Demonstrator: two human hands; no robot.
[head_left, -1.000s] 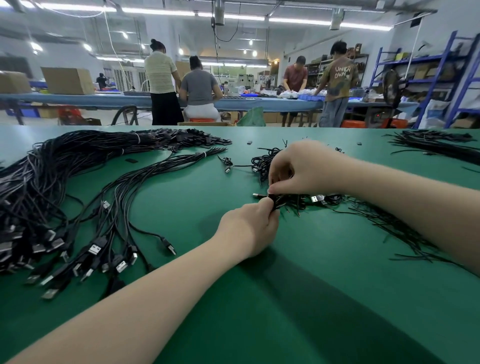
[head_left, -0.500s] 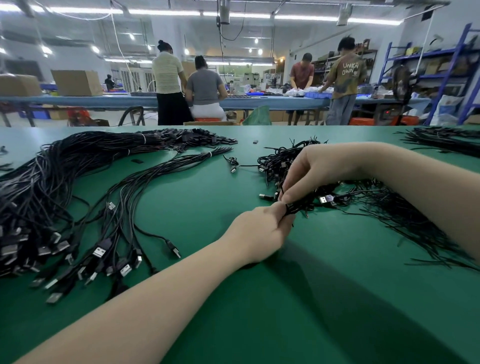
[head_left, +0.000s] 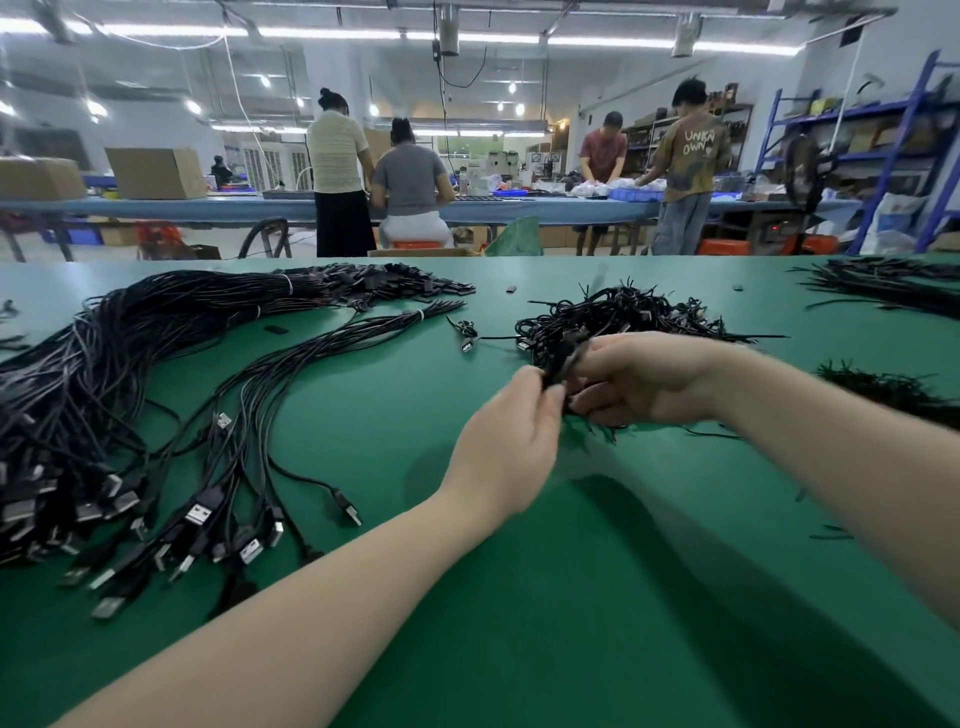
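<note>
A small coiled black USB cable (head_left: 563, 361) is raised a little above the green table (head_left: 519, 597), between both hands. My left hand (head_left: 511, 439) pinches its near end with thumb and fingertips. My right hand (head_left: 644, 376) has its fingers curled around the far side of the same coil. Just behind the hands lies a heap of similar coiled black cables (head_left: 623, 317). The part of the cable inside my right palm is hidden.
Long bundles of black USB cables (head_left: 130, 415) with plugs fanned toward me cover the table's left. Black twist ties (head_left: 893, 389) lie at the right and more cables (head_left: 893, 280) at the far right. Several people work at a blue table (head_left: 234, 208) behind.
Both hands have lifted off the table and moved slightly away from me, carrying the small cable up. The loose ties that were under my right wrist now lie farther right.
</note>
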